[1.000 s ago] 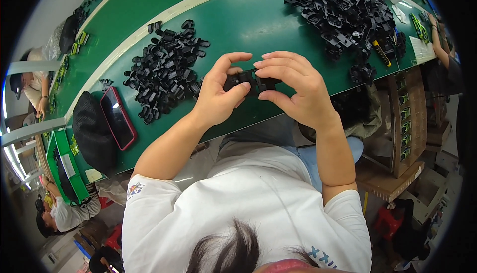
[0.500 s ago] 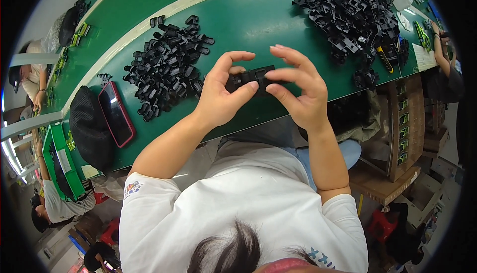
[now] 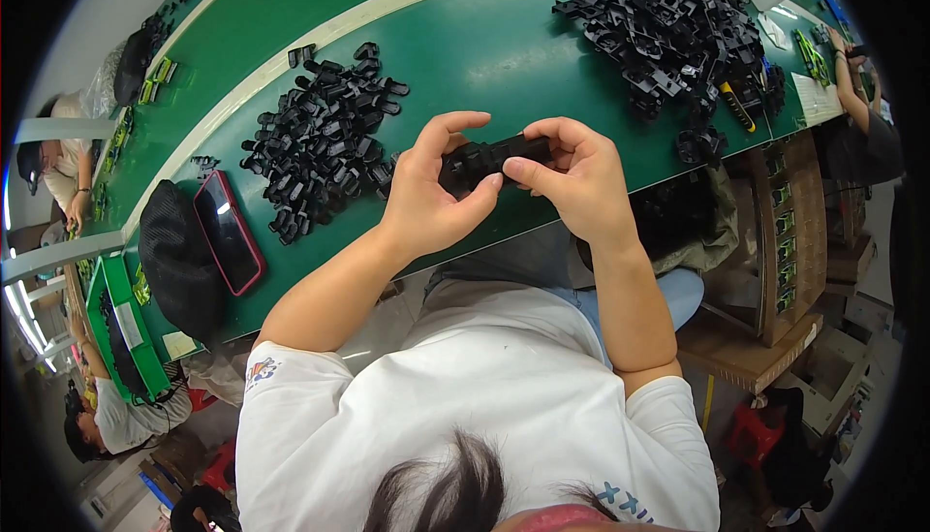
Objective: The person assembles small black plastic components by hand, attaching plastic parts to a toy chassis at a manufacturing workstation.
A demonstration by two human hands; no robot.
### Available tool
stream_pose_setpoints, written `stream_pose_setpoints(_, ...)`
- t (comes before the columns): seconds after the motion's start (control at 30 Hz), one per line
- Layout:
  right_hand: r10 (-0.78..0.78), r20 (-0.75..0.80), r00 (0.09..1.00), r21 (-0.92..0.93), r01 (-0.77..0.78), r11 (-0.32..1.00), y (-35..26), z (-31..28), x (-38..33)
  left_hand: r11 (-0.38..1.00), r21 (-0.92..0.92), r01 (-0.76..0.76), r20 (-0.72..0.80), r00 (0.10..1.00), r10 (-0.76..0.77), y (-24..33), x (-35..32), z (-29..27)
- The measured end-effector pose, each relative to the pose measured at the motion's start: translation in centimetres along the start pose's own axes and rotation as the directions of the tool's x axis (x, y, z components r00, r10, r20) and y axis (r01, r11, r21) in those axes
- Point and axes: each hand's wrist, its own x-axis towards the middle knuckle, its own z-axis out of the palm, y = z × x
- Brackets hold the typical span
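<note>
A black moulded plastic part [image 3: 487, 156] is held between my two hands, over the near edge of the green table. My left hand [image 3: 432, 191] grips its left end, thumb below and fingers curled behind, with the index finger lifted off above it. On the other end, my right hand [image 3: 579, 181] closes with the thumb pressed on the near face and the index finger bent over the top. My fingers hide both ends of the part. Left of my hands lies a heap of small black plastic clips [image 3: 325, 140].
A large pile of black plastic parts [image 3: 668, 33] covers the table's far right, with a yellow-and-black cutter [image 3: 738, 108] beside it. At the left lie a red-edged phone [image 3: 229, 232] and a black mesh pouch [image 3: 179, 261]. Other people work at both sides.
My right fingers, spread around the part before, have closed down onto it. The right thumb has moved left onto its near face. My left hand keeps its hold.
</note>
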Motion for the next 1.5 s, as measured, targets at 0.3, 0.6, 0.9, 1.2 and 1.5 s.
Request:
stream_pose_setpoints(0.3, 0.017, 0.010, 1.000, 0.088, -0.018, 0.996, 0.5, -0.6, 0.6, 0.994, 0.073, 0.086, 0.061, 0.994, -0.090, 1.1, 0.1, -0.2)
stream_pose_setpoints(0.6, 0.028, -0.022, 0.999, -0.016, -0.028, 0.999, -0.5, -0.8, 1.3, 0.899, 0.407, -0.163, 0.062, 0.987, 0.151, 1.2, 0.8, -0.8)
stream_pose_setpoints(0.9, -0.154, -0.177, 0.972, 0.065, 0.167, 0.984, 2.0, -0.5, 3.4, 0.914, 0.405, -0.038, -0.131, 0.986, 0.099, 2.7, 8.1, -11.2)
stream_pose_setpoints(1.2, -0.342, -0.185, 0.921, -0.313, 0.275, 0.909, 2.2, 0.1, 2.3, 0.751, 0.505, 0.426, -0.737, 0.666, 0.118, -12.7, 24.2, -33.3)
stream_pose_setpoints(1.5, -0.377, -0.235, 0.896, -0.548, 0.198, 0.812, 1.4, 0.8, 3.9, 0.401, 0.691, 0.601, -0.705, 0.683, 0.192, -21.6, 35.1, -42.8)
